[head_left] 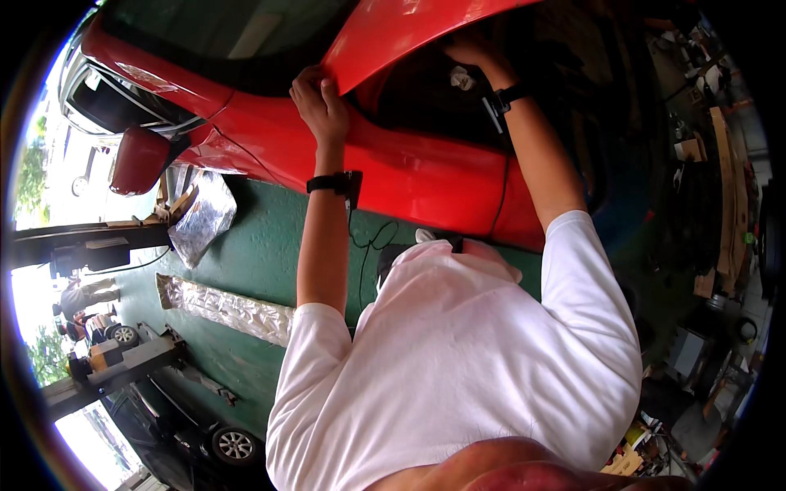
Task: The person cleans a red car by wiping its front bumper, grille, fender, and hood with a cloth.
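Observation:
A red car (pixel 393 176) stands in front of me with its red hood (pixel 393 37) raised. At the hood's lower corner, beside the windshield (pixel 237 37), my left hand (pixel 321 106) is closed with curled fingers against the edge. My right hand (pixel 471 51) reaches under the hood into the dark engine bay (pixel 417 98); shadow hides its fingers and anything in them. Close below that hand is a crumpled white wad (pixel 461 78), perhaps cloth or paper. Both wrists wear dark bands, each with a small flat piece attached.
A side mirror (pixel 139 159) juts out at left. Silvery wrapped material (pixel 225 307) and a thin cable (pixel 364 262) lie on the green floor (pixel 266 229). Lift posts, a dark car (pixel 164 434) and people (pixel 82 303) are farther left. Cluttered parts and wooden boards (pixel 725 188) line the right.

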Tool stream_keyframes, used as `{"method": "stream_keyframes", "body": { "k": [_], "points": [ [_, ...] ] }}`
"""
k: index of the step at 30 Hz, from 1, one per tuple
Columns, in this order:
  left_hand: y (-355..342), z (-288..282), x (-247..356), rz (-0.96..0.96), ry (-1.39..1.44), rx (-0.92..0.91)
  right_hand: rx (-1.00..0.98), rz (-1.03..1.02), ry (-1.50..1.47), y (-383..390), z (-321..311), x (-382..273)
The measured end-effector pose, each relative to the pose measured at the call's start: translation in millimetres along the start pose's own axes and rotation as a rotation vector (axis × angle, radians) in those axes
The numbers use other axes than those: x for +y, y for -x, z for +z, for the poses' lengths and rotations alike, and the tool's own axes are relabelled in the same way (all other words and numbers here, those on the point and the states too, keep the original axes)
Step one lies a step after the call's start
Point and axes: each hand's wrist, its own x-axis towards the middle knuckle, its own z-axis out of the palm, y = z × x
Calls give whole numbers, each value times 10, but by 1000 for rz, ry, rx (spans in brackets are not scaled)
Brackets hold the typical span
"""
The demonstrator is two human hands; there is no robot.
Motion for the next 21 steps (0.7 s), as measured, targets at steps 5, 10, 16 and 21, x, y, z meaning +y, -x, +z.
{"method": "stream_keyframes", "body": {
  "k": [5, 10, 16, 21],
  "points": [
    [44, -43, -47, -2, -22, 2, 194, -22, -38, -108, -341, -59],
    [37, -62, 7, -19, -36, -16, 282, -113, -36, -26, -666, -425],
    [19, -30, -6, 5, -15, -10, 23, -385, 241, 127, -701, -576],
    [33, -42, -32, -5, 2, -8, 492, -53, -237, 21, -792, -659]
  ]
}}
